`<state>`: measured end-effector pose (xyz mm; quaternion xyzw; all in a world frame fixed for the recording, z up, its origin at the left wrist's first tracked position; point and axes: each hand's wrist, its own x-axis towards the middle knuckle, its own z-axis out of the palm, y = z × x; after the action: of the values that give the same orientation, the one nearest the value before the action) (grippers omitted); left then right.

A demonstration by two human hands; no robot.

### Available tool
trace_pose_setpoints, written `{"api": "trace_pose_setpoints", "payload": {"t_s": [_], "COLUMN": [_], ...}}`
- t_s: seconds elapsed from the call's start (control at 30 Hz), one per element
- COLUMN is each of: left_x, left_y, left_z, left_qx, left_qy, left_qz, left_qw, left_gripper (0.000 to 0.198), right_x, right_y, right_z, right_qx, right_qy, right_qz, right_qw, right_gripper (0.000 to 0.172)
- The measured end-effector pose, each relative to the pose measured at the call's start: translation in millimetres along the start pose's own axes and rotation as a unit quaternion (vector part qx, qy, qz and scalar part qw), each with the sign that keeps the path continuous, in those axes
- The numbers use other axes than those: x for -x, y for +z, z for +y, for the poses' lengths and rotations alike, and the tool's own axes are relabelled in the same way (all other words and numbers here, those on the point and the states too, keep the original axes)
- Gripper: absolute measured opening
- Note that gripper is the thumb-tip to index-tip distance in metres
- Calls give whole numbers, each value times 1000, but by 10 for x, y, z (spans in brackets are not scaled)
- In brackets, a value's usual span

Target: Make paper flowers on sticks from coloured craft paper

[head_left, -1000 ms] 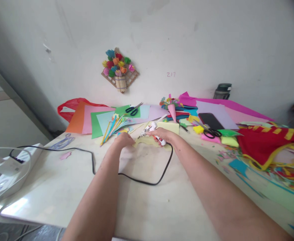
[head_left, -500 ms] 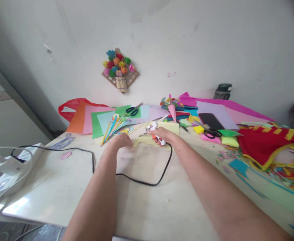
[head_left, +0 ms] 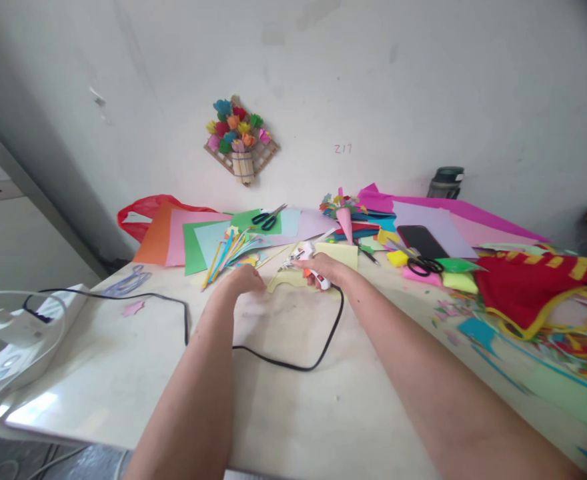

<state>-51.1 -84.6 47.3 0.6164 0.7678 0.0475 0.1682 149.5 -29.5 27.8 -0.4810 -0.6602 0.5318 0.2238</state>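
The right hand (head_left: 323,265) grips a white glue gun (head_left: 304,252) over pale yellow paper (head_left: 287,281) on a cluttered table (head_left: 293,413), while the left hand (head_left: 246,280) curls beside the paper's left end; whether it pinches anything cannot be told.

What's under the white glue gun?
Pale yellow paper with a curved near edge shows under the white glue gun. The gun and right hand cover the rest; can't tell if the gun touches the paper.

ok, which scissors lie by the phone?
The pair farther right, black loops by the pink packet and smartphone. The other pair lies partly on the rear green sheet, beyond the white glue gun in the right hand.
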Motion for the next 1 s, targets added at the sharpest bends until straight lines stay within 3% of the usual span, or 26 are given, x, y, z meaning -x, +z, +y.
{"api": "trace_pose_setpoints", "payload": {"t_s": [0.53, 0.8, 1.0], "left_x": [-1, 65, -94], "left_y": [-2, -33, 59], "left_z": [-4, 47, -48], "left_qx": [12, 12, 23], "left_qy": [-13, -15, -20], "left_qz": [-3, -6, 18], "left_qw": [1000, 1000, 999], "left_gripper": [18, 18, 22], "right_x": [-49, -33, -13], "right_y": [-27, -35, -30], "right_z": [48, 35, 27], "right_qx": [16, 8, 7], "right_qy": [-8, -18, -17], "right_qz": [-79, -67, -69], "right_qw": [997, 998, 997], "right_gripper": [53, 51, 50]}}
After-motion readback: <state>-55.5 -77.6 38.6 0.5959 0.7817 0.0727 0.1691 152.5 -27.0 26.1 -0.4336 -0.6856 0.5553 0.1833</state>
